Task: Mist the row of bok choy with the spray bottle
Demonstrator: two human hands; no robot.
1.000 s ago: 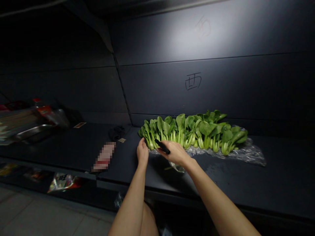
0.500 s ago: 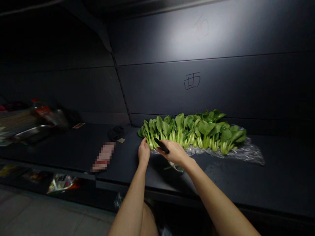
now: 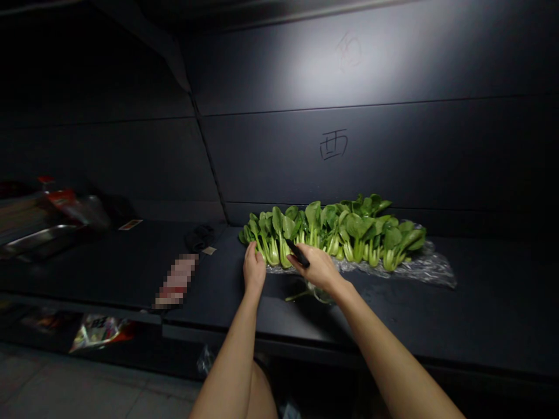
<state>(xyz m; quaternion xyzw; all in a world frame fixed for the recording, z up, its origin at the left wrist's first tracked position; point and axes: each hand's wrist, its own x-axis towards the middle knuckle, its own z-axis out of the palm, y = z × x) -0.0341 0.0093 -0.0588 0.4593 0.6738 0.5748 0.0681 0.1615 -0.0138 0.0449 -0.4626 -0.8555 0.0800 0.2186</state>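
A row of green bok choy [image 3: 314, 224] stands along the back of the dark shelf, leaves up and pale stalks down, partly on clear plastic wrap [image 3: 437, 270]. Against the row's left end rests my left hand [image 3: 254, 269], its fingers stretched upward beside the outermost stalks. My right hand [image 3: 318, 266] is closed around a slim black object [image 3: 298, 254], perhaps a handle, in front of the stalks; the rest of it is hidden. Below that hand is a clear, rounded item [image 3: 321, 294] I cannot make out. A thin green stem piece [image 3: 297, 296] lies nearby.
To the left on the shelf [image 3: 109, 267] lie a blurred-out pink and red item [image 3: 177, 280], a dark bundle [image 3: 200, 237] and a small card [image 3: 131, 224]. A metal tray [image 3: 41, 233] and packages are farther left. Snack bags [image 3: 101, 330] sit on the lower shelf.
My right hand, with the black object, has shifted right along the stalks, uncovering more of them and the stem piece. My left hand stays at the row's left end. The view has turned slightly.
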